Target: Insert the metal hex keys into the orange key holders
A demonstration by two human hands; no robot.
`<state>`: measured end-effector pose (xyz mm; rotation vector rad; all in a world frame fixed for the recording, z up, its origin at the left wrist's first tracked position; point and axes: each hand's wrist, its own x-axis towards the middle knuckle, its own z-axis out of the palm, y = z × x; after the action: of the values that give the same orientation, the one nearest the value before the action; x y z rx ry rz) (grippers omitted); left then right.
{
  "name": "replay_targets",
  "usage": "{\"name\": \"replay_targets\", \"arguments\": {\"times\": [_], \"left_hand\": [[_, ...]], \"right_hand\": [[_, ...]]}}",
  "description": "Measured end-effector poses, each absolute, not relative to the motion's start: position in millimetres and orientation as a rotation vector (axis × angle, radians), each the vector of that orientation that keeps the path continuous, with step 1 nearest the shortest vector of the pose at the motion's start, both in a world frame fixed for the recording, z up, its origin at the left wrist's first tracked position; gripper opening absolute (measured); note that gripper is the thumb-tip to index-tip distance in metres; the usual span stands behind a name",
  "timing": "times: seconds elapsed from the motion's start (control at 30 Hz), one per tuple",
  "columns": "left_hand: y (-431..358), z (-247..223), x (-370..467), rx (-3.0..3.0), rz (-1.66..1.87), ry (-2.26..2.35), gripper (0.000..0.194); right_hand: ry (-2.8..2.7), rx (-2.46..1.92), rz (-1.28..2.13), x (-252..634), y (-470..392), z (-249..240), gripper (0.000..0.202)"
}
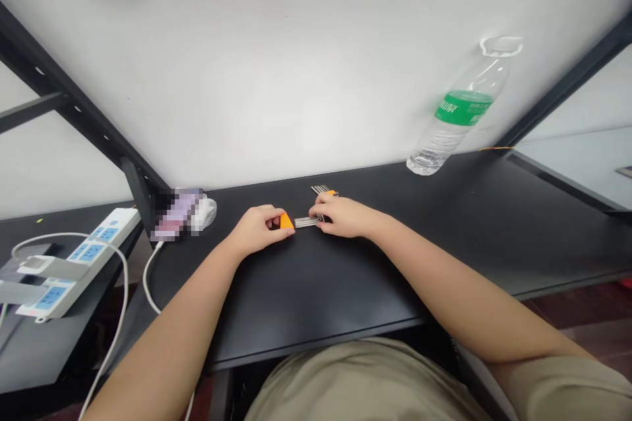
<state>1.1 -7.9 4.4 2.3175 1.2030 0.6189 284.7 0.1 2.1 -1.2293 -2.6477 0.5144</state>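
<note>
A hex key set lies low over the black table, its orange holder (287, 221) pinched between the thumb and fingers of my left hand (257, 229). Several silver hex keys (305, 222) stick out of the holder to the right. My right hand (345, 216) has its fingers closed at the bent ends of these keys, partly covering them. Just behind my right hand lies a second hex key set (322, 190), with silver keys and a bit of orange holder showing; the hand hides part of it.
At the back right, a large clear bottle (464, 108) with a green label leans against the wall. A phone (178, 214) on a white cable and a white crumpled item (206, 213) rest at the left. A power strip (81, 263) sits on the neighbouring table. Black frame posts (93, 118) rise at both sides.
</note>
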Motion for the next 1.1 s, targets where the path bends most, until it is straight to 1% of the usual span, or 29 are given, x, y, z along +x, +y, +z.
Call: {"name": "replay_targets", "arguments": {"times": [0.13,0.2,0.3,0.4,0.53,0.63,0.77,0.97,1.1], "left_hand": [[-7.0,2.9,0.3,2.321,0.624,1.205,0.025],[-6.3,1.6,-0.7,2.314,0.625,1.202,0.025],[-4.5,-1.4,-2.2,2.293,0.632,1.210,0.031],[-2.3,-5.4,-2.8,2.280,0.643,1.217,0.040],[0.3,-9.7,-3.5,2.312,0.675,1.218,0.044],[2.1,-10.1,-5.7,2.362,0.733,1.266,0.050],[3.5,-7.7,-9.4,2.448,0.860,1.309,0.054],[1.5,-6.0,-9.6,2.469,1.008,1.337,0.058],[1.0,-6.0,-9.0,2.476,1.031,1.352,0.058]], "right_hand": [[-2.636,-1.206,0.471,288.5,-0.6,4.7,0.021],[-2.655,-1.192,0.465,290.0,-0.5,5.8,0.017],[-2.702,-1.181,0.489,288.7,-1.8,7.5,0.009],[-2.734,-1.214,0.440,283.9,-5.9,9.4,0.008],[-2.716,-1.239,0.357,278.4,-11.3,12.9,0.007],[-2.614,-1.172,0.473,277.0,-11.1,15.1,0.005],[-2.337,-1.089,0.661,277.3,-7.2,13.4,0.005],[-1.952,-1.052,1.118,276.8,-5.0,4.9,0.017],[-1.804,-1.002,1.256,276.4,-4.6,4.1,0.020]]}}
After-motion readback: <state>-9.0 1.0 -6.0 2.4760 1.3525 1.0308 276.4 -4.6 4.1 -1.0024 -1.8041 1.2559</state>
